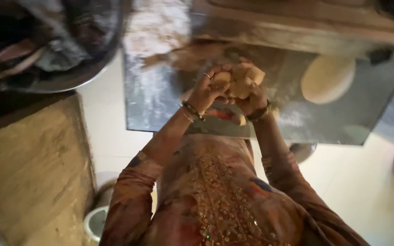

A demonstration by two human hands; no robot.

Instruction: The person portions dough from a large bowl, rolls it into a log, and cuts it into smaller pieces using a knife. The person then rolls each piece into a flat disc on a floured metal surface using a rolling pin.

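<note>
Head view, both hands (233,89) squeezing dough lump (240,79)

Dough lump in my hands

The pale tan dough lump (240,79) is rough, uneven, pressed between my palms, held up above the floured bench (160,95).

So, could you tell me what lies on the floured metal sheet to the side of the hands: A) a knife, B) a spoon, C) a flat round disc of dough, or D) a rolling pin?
C: a pale flat dough disc lies on the metal sheet, apart from both hands, the left and right, which grip a dough lump.
</note>
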